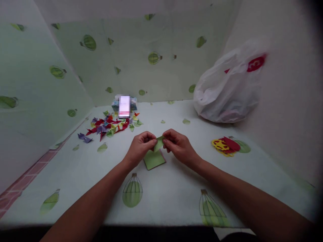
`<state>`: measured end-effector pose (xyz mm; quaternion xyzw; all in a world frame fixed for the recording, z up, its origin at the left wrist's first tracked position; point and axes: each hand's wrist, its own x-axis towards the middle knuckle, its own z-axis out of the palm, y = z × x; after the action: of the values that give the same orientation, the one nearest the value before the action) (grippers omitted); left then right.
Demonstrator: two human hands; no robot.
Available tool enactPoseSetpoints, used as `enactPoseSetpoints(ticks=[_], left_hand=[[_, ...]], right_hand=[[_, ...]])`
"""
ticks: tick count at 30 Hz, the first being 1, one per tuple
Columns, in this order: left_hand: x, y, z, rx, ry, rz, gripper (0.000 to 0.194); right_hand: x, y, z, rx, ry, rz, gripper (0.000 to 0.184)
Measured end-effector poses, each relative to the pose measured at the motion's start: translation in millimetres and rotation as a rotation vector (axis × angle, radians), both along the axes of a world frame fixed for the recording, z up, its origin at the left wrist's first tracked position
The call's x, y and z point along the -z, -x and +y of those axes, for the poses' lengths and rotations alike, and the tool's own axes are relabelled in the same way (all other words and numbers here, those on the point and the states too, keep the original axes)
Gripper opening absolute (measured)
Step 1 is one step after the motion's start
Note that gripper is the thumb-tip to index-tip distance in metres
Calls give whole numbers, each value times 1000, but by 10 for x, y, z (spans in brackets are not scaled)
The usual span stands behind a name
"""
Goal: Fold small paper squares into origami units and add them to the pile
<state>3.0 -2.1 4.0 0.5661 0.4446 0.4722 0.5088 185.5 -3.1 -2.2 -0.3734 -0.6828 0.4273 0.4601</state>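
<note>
Between my two hands is a small piece of green paper (158,144), pinched at its left side by my left hand (142,144) and at its right side by my right hand (178,143). Both hands are closed, thumbs against fingers. Just below the held paper, a stack of square green paper sheets (154,160) lies on the table, its upper part partly hidden by my left hand and the held piece. Whether the held paper is folded I cannot tell clearly.
Many folded paper cranes (111,126) in several colours lie at the back left, before a lit phone (124,106) leaning on a tissue pack (115,105). A white plastic bag (227,90) stands at the back right. Red and yellow paper cutouts (225,146) lie at the right.
</note>
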Motion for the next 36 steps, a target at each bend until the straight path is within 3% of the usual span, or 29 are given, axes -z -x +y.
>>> enactPoseSetpoints(ticks=[4, 11, 19, 23, 28, 36], left_hand=[[-32, -11, -22, 13, 115, -101, 18], [-55, -6, -34, 48, 249, -169, 20], [-73, -25, -54, 99, 262, -260, 22], [-64, -20, -51, 94, 271, -237, 24], [-45, -11, -41, 55, 240, -218, 25], [-76, 8, -39, -53, 78, -60, 22]], right_hand=[[13, 4, -10, 4, -83, 23, 7], [16, -30, 13, 16, -418, -122, 20], [-13, -32, -11, 36, -401, -144, 18], [-13, -23, -15, 24, -314, -112, 17], [-12, -5, 15, -51, 13, 107, 4], [-25, -5, 43, -154, 263, 316, 13]])
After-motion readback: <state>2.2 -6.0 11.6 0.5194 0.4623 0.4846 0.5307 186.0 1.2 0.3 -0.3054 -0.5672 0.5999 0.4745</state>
